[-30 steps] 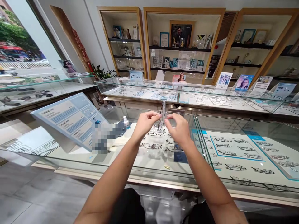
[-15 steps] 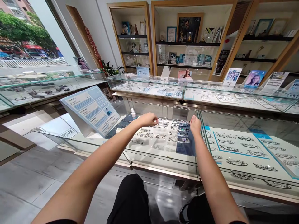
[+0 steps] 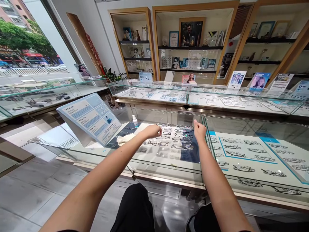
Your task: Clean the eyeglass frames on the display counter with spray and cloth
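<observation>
Over a glass display counter (image 3: pixel 154 163), my left hand (image 3: pixel 153 131) is curled closed beside the left row of eyeglasses (image 3: pixel 158 142). Its fingertips face right, and whatever they may hold is hidden. My right hand (image 3: pixel 200 130) is closed too, thumb pointing up, at the right end of another row of eyeglasses (image 3: pixel 182 139); I cannot make out anything in it. Left of my left hand lies a crumpled pale cloth (image 3: pixel 124 139), partly behind my forearm. A small white spray bottle (image 3: pixel 135 121) stands upright behind the cloth.
A tilted blue-and-white sign (image 3: pixel 89 119) stands on the counter's left part. The adjoining glass case (image 3: pixel 256 154) on the right holds several eyeglasses. Another glass showcase (image 3: pixel 149 93) runs along behind, with wooden shelves (image 3: pixel 190 47) beyond it.
The view has shifted slightly. My left hand has come a little nearer and to the right, uncovering more of the cloth. My right hand stays at about the same place, still closed.
</observation>
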Motion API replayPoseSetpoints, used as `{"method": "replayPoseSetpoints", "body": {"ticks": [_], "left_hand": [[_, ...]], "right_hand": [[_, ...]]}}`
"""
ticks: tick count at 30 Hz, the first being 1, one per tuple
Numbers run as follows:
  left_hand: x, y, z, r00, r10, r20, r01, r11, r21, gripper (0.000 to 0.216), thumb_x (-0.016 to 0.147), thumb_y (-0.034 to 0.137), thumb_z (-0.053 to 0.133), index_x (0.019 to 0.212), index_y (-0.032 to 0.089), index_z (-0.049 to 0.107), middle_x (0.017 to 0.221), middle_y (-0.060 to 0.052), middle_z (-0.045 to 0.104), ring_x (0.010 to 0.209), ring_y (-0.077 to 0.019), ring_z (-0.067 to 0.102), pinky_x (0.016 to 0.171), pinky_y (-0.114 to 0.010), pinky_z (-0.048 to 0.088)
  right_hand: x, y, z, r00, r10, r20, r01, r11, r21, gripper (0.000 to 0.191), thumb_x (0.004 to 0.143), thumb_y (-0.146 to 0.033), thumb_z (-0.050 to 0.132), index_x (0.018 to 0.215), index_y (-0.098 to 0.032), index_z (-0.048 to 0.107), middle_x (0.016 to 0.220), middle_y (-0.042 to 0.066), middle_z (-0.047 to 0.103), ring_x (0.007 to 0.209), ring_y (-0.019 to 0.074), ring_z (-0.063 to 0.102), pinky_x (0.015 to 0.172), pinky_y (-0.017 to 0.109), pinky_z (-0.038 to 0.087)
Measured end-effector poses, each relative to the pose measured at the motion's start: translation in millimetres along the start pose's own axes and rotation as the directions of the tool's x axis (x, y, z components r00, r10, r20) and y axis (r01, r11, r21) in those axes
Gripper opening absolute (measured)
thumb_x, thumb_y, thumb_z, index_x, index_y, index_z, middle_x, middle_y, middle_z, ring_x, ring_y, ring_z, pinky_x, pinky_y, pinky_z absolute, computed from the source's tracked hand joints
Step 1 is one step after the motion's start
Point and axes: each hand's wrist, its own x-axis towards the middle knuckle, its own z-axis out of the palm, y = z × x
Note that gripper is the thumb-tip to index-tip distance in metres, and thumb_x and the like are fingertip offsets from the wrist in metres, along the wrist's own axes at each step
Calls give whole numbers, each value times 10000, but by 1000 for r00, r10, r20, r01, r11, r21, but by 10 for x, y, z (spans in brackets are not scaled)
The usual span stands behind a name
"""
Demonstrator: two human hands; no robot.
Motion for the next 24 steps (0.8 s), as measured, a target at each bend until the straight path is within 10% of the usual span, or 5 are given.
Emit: {"method": "replayPoseSetpoints", "body": {"ticks": [24], "left_hand": [[153, -51, 89, 988, -121, -93, 130, 987, 92, 246, 872, 278, 608, 1020, 230, 799, 915, -125, 786, 849, -282, 719, 716, -306, 467]], "right_hand": [[0, -23, 32, 1000, 20, -12, -19, 994, 108, 637, 985, -674, 425, 551, -231, 571, 477, 30, 532, 532, 185, 499, 593, 316, 352]]}}
